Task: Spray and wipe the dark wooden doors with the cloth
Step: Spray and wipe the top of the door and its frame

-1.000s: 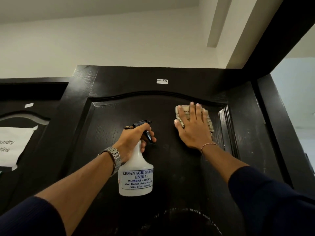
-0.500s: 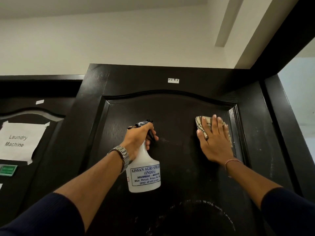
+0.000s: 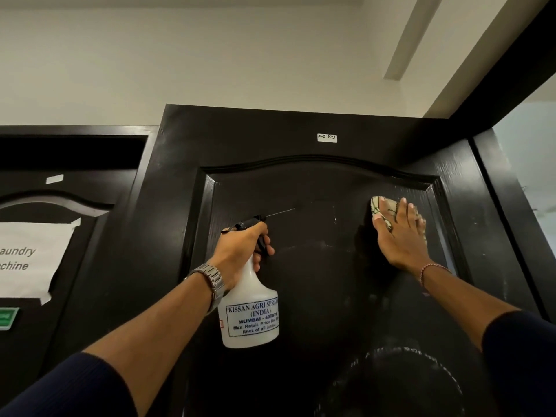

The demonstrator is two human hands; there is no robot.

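Note:
A dark wooden door (image 3: pixel 316 266) with an arched raised panel fills the view. My left hand (image 3: pixel 243 251) grips the neck and trigger of a white spray bottle (image 3: pixel 251 314) with a black nozzle, and a thin jet of liquid leaves the nozzle toward the panel. My right hand (image 3: pixel 401 236) lies flat with straight fingers, pressing a beige patterned cloth (image 3: pixel 380 207) against the upper right of the panel. Wet streaks show on the panel between my hands.
A second dark door (image 3: pixel 99 236) stands to the left with a white paper sign (image 3: pixel 30 260) reading "Laundry Machine" and a green sticker (image 3: pixel 7 318). A small white label (image 3: pixel 327 138) sits near the top of the door. The black door frame (image 3: pixel 505 206) runs down the right.
A jet now leaves the nozzle. My right hand and the cloth have slid right and down along the panel since a second ago; the view has shifted toward the left.

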